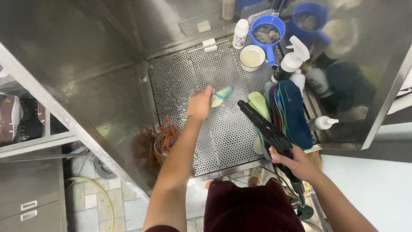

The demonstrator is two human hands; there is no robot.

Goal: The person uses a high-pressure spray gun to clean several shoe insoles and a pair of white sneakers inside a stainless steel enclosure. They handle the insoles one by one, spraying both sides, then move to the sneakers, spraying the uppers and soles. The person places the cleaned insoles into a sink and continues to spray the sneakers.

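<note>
The left arm stretches straight forward, its hand (pixel 200 103) seen from the back with fingers curled closed, while the right arm bends in from the lower right, its hand (pixel 296 162) clenched in a fist-like grip.

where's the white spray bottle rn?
Head view, upper right: the white spray bottle stands on the perforated metal floor, right of the white cup, just behind the upright insoles.

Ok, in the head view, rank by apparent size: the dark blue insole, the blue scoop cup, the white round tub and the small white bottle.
1. dark blue insole, clearly largest.
2. blue scoop cup with its handle.
3. white round tub, close to the cup's bowl, so that order is unsure.
4. small white bottle, smallest.
</note>
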